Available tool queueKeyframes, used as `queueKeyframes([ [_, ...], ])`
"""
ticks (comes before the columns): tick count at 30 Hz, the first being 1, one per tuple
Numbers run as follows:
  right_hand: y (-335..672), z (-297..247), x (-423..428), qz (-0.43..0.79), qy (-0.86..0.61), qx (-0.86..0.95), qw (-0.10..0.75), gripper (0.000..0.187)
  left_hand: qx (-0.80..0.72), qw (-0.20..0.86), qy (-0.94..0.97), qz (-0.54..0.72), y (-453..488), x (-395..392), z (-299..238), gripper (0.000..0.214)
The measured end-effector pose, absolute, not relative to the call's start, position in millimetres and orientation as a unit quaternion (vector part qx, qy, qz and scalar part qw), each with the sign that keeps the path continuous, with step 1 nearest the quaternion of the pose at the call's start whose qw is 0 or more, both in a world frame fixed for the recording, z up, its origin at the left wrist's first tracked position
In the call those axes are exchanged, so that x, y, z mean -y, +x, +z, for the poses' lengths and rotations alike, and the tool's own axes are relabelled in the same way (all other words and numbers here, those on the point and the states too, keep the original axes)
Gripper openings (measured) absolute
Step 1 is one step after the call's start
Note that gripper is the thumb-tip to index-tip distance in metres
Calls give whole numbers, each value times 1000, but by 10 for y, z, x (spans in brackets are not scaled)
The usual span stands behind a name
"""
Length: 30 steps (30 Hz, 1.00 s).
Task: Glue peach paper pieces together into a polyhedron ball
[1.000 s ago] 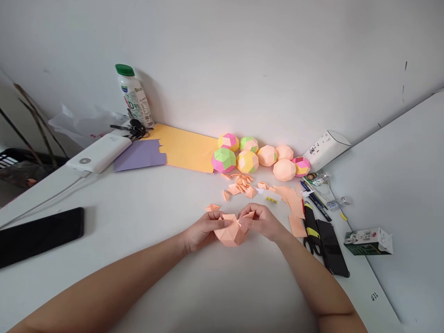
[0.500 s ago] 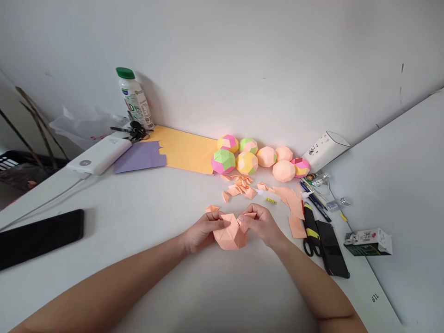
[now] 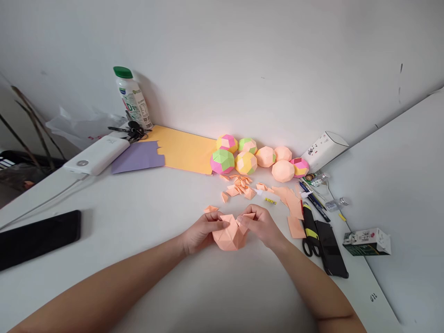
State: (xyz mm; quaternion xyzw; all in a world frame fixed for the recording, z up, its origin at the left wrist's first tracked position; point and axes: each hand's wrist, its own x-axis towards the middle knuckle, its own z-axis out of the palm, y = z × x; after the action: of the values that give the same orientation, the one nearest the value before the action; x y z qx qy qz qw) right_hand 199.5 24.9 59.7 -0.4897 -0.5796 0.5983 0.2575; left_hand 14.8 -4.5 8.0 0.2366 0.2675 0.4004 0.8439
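Between my hands is a peach paper ball (image 3: 229, 238), partly built from folded faceted pieces and with its upper side uneven. My left hand (image 3: 201, 232) grips its left side, thumb on the front face. At the upper right edge, my right hand (image 3: 263, 225) pinches a peach flap of the ball between thumb and fingers. Just beyond lie a heap of folded peach paper pieces (image 3: 240, 184), one single folded piece (image 3: 211, 209) and a white glue tube (image 3: 267, 195) with a yellow label. My fingers hide parts of the ball's rim.
Several finished paper balls (image 3: 222, 161) line the wall. Orange card (image 3: 189, 150) and purple card (image 3: 138, 157) lie left, near a power bank (image 3: 97, 155), keys, bottle (image 3: 133, 99) and phone (image 3: 40, 238). To the right are peach scraps (image 3: 294, 203), pens, scissors (image 3: 311, 231), another phone (image 3: 331, 249) and a carton (image 3: 367, 241).
The view has shifted very slightly. Both hands keep the same hold on the paper ball, and nothing else has visibly moved.
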Motion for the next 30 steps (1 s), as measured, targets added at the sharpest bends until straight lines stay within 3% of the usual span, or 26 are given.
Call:
queueKeyframes([
  [30,1999,568,-275,595,-510,574,238,25,-293,834,232,407,149,51,83,13],
])
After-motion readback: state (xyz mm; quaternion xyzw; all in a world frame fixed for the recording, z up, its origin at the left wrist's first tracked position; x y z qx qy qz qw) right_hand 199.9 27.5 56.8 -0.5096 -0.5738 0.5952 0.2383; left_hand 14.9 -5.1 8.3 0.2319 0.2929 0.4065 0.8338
